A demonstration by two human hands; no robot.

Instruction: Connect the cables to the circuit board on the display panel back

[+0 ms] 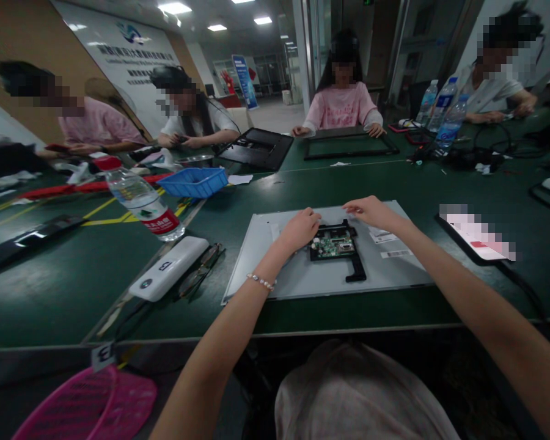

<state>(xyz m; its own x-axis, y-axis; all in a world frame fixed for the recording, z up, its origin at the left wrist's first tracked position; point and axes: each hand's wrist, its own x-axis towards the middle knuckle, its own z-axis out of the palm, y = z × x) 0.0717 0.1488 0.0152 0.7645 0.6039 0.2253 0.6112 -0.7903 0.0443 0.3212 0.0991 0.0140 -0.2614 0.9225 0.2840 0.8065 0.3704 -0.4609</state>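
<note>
A flat grey-white panel (266, 269) lies on the table in front of me, with labels (396, 254) on its right part. On the panel rests a black bracket (358, 269) around a green circuit board (332, 245). My left hand (301, 229) is at the bracket's upper left, its fingers curled in; what they hold, if anything, is hidden. My right hand (373, 212) hovers above the bracket's upper right, fingertips drawn together in a pinch; I cannot make out anything between them.
Left of the panel are eyeglasses (199, 272), a white power bank (169, 269), a water bottle (142, 198) and a blue basket (195, 181). A phone (476, 235) lies to the right. Across the table, a person holds a black frame (351, 153). A pink basket (131, 397) stands below.
</note>
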